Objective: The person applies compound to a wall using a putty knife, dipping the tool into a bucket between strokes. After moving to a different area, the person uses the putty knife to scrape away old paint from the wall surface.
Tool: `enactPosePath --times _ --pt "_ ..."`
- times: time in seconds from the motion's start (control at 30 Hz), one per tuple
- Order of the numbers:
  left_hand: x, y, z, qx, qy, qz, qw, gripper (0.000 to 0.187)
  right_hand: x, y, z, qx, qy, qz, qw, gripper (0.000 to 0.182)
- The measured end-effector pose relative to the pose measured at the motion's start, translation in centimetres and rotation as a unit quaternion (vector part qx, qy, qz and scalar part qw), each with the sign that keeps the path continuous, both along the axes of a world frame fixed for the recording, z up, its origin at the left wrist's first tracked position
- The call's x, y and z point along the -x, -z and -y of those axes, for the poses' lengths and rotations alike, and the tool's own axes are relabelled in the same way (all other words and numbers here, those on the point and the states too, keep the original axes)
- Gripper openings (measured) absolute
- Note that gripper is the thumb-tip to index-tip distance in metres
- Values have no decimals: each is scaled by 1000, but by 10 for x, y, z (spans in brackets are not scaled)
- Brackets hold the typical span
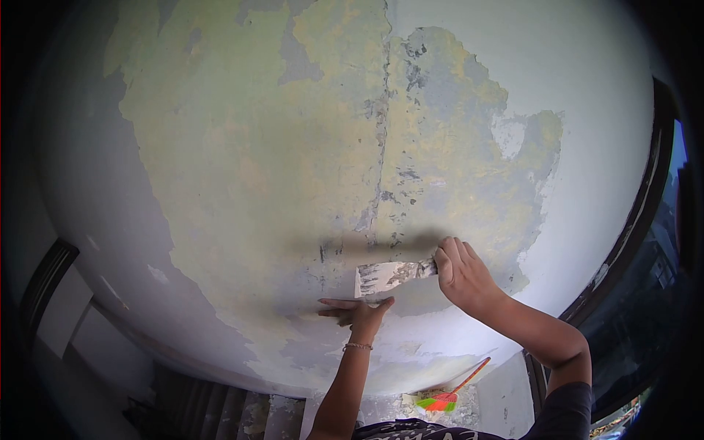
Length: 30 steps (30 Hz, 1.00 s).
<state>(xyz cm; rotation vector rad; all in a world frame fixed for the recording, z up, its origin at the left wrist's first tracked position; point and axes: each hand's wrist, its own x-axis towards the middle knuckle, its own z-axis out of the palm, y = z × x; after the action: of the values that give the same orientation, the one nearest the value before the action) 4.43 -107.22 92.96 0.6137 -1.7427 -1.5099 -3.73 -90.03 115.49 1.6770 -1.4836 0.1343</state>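
Note:
My right hand (460, 273) is wrapped round the handle of a putty knife (389, 277). The wide blade points left and carries pale, dark-streaked residue. Just below the blade is my left hand (361, 314), with its fingers stretched to the left and its thumb apart to the right. A bracelet circles the left wrist. Both hands are in front of a wall (242, 161) with peeled paint, its bare area patchy yellow-green and grey. A rough vertical crack (382, 132) runs down the wall above the blade.
A broom (440, 402) with red and green bristles leans low at the right, near the wall's foot. Stairs (220, 411) go down at the lower left. A dark-framed window (631, 264) stands along the right side.

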Motion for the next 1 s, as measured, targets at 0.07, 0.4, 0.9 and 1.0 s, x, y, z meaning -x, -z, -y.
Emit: enactPosePath --times 0.07,0.4,0.9,1.0 --pt "-8 -12 -4 -10 -7 72 997 63 3 -2 10 37 32 -55 997 35" --pt "-14 -23 -9 4 -41 109 993 67 -9 7 28 71 328 -84 938 28" --pt "11 31 11 -49 -38 99 993 78 -7 -4 -19 68 320 -16 945 21" --pt "8 13 5 -73 -100 130 984 89 -19 0 4 60 324 -31 943 18"
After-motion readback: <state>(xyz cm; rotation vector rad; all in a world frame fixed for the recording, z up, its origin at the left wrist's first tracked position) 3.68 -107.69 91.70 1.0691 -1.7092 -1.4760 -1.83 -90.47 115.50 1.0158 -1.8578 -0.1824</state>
